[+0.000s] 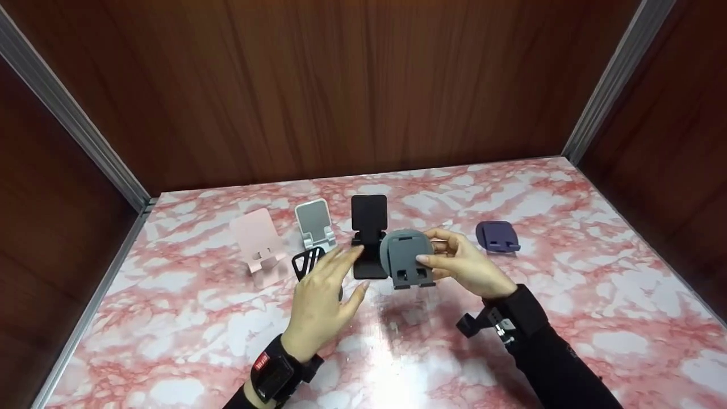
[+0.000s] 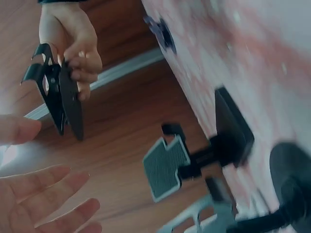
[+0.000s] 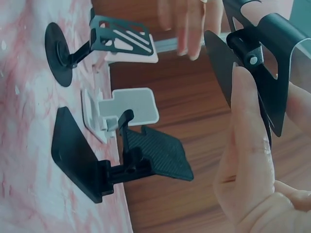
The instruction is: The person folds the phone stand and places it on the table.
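Observation:
My right hand (image 1: 468, 266) grips a grey folding phone stand (image 1: 404, 255) at its right edge, thumb on the front and fingers behind. The stand is folded nearly flat and held up above the table. To its left is my left hand (image 1: 321, 298), empty, fingers extended toward the stand. In the left wrist view a gap separates the left fingers (image 2: 60, 194) from the held stand (image 2: 72, 109). A black phone stand (image 1: 369, 213) stands upright behind and between the hands. Partly hidden by the left hand is a black stand with slots (image 3: 121, 36) on a round base.
A pink phone stand (image 1: 255, 233) and a white stand with a grey face (image 1: 313, 218) stand at the left. On the right lies a folded purple stand (image 1: 498, 236). Wood-grain panels (image 1: 363, 91) enclose the marbled red-and-white table (image 1: 187, 335) at the back and sides.

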`<state>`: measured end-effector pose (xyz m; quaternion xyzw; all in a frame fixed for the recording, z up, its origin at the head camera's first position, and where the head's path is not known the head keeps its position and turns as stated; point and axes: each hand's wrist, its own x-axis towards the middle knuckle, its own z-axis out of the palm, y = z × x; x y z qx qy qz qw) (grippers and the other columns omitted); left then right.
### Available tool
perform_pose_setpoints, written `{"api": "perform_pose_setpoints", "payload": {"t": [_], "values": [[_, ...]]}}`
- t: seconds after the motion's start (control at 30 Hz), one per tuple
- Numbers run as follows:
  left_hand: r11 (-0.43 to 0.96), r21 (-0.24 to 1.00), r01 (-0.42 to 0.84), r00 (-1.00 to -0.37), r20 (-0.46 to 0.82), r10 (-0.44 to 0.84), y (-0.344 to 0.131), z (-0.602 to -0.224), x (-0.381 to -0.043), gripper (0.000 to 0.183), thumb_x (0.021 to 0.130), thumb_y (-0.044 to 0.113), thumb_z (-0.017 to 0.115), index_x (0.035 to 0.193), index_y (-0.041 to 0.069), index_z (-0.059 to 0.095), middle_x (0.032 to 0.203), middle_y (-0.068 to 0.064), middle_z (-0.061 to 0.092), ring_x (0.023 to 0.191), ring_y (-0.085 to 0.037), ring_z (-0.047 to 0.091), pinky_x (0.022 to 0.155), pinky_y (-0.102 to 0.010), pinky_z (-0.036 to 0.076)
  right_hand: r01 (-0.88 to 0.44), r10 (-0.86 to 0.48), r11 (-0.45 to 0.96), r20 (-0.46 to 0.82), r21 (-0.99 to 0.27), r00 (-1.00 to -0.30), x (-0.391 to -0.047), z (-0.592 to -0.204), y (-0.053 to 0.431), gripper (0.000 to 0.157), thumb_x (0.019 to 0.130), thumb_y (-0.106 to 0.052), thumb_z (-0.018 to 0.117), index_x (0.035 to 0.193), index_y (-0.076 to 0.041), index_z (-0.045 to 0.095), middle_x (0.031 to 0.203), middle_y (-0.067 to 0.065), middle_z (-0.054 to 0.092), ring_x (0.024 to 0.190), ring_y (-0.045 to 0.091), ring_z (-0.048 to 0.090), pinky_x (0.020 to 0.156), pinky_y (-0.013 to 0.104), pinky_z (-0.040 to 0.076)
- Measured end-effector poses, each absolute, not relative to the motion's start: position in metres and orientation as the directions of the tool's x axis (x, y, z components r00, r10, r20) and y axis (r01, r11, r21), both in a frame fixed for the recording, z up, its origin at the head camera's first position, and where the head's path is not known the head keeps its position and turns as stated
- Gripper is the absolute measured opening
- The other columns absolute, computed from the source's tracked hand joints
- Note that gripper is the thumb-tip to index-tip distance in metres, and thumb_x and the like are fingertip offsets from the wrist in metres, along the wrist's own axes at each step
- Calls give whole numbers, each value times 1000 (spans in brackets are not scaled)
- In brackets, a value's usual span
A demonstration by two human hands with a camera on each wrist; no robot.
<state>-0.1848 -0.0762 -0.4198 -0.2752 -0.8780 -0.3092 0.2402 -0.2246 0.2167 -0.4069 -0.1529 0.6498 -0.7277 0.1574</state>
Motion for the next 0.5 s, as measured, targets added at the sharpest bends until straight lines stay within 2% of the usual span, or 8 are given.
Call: {"api": "perform_pose_setpoints", "payload": {"t": [0.13,0.23,0.37,0.5], "values": [[732,305,610,-722,594,355,-81,-420,-189,58,98,19,80,150,-3,65,149,-20,69,144,-45,60,117,-64,52,40,-415,-103,7,-994,-910,-229,-411,219,38,106,3,67,142,4,58,116,7,77,108,19,77,94,33,67],[777,247,578,-733,576,362,-85,-420,-193,62,99,21,79,152,-5,62,154,-24,64,149,-46,54,124,-64,44,49,-389,-85,-12,-995,-921,-233,-415,222,49,106,2,68,151,11,50,118,6,75,107,16,75,93,31,66],[819,217,532,-764,539,353,-91,-420,-197,71,100,25,80,159,-5,55,165,-26,53,156,-47,45,128,-66,38,62,-330,-62,-39,-996,-943,-238,-418,227,68,106,1,69,160,20,32,120,4,69,104,10,71,88,25,64],[844,215,491,-802,489,342,-97,-421,-200,77,101,30,79,165,-1,49,173,-25,42,161,-47,37,130,-69,32,62,-286,-32,-50,-998,-957,-244,-421,236,72,106,0,70,162,21,29,117,3,68,100,8,70,84,23,64]]}}
